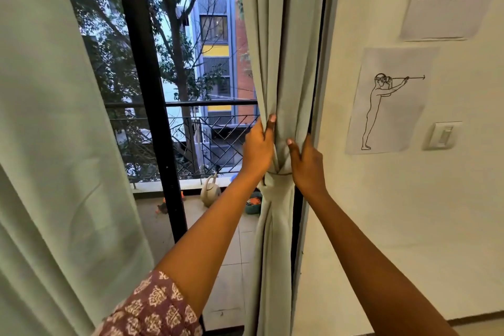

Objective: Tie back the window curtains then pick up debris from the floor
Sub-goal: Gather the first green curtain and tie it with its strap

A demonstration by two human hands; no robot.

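The right curtain [283,63], pale grey-green, hangs gathered beside the window frame and is cinched by a fabric tie [275,185] at waist height. My left hand [257,147] grips the curtain's left edge just above the tie. On the other side of the bunch my right hand [306,163] pinches the folds at about the same height. The left curtain [49,144] hangs loose and fills the left of the view. No floor debris shows inside the room.
A black window frame post [152,106] splits the glass. Outside lie a balcony railing [207,128], a beige watering can [210,191] and a teal bowl [252,206]. The white wall on the right carries a drawing sheet [390,101], a text sheet [447,0] and a light switch [443,136].
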